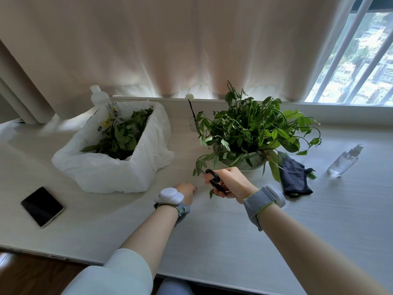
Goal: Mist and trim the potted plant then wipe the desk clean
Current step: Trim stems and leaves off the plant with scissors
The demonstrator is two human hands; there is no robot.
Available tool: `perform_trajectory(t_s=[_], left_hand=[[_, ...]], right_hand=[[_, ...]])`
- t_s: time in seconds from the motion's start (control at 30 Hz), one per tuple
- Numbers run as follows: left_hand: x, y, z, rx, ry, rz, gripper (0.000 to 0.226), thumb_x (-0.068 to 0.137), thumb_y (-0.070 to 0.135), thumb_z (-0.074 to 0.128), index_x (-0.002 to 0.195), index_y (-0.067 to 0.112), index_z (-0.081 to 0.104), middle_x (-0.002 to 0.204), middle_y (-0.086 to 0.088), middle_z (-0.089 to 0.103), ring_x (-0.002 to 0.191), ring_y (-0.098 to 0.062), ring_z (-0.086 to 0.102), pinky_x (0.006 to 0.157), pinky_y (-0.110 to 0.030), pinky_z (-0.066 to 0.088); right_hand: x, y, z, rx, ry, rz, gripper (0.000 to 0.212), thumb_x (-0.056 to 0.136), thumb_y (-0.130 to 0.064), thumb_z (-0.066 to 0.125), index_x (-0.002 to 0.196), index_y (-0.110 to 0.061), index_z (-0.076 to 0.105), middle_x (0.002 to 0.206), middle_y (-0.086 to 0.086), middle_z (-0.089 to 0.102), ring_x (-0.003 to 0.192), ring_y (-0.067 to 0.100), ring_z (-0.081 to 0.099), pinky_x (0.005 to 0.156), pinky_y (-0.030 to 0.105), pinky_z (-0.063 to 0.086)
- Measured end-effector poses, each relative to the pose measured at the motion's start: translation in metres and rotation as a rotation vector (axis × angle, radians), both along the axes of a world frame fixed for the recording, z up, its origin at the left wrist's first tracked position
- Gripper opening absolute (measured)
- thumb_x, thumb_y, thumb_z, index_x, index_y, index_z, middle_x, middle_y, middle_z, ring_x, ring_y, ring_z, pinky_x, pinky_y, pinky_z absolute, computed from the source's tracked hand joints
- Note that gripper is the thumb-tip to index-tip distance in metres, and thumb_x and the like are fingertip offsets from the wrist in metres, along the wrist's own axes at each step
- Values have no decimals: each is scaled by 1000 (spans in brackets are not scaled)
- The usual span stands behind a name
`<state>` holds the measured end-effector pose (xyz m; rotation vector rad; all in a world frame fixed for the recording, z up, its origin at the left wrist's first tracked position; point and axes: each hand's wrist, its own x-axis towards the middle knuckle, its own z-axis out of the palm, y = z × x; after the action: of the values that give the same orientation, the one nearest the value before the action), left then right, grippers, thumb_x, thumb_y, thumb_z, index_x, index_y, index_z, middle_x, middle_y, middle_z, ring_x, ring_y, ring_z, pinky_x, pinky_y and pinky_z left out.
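1. The potted plant [251,133] stands in a pale round pot toward the back of the desk [212,231], right of middle. One drooping stem hangs at its near left side, its leaves just beside the scissors [215,180]
2. The right hand [230,184] is just in front of the pot, its fingers curled through the black scissor handles — the blades are hidden
3. The left hand [187,190] rests on the desk just left of the right hand, fingers curled under; whether they hold anything cannot be told
4. A dark blue cloth [295,177] lies crumpled right of the pot, partly under the leaves, and a clear spray bottle [344,160] sits further right
5. Left of the plant, a white plastic bag [114,167] stands open, holding cut leaves — a plastic bottle pokes up at its back
6. A dark phone [42,206] lies flat near the desk's left front
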<state>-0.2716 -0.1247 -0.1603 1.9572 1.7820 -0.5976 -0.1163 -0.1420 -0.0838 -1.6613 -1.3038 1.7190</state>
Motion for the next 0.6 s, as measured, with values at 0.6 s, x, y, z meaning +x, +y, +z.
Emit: perform_trajectory(t_s=[0.6], left_hand=[[-2, 1, -4, 15, -7, -4, 36, 96, 7, 42, 131, 7, 49, 133, -15, 52, 118, -31, 54, 94, -33, 44]], right_hand=[[-2, 3, -4, -23, 90, -10, 15, 84, -14, 66, 80, -1, 71, 52, 12, 54, 40, 18, 41, 40, 21, 30]])
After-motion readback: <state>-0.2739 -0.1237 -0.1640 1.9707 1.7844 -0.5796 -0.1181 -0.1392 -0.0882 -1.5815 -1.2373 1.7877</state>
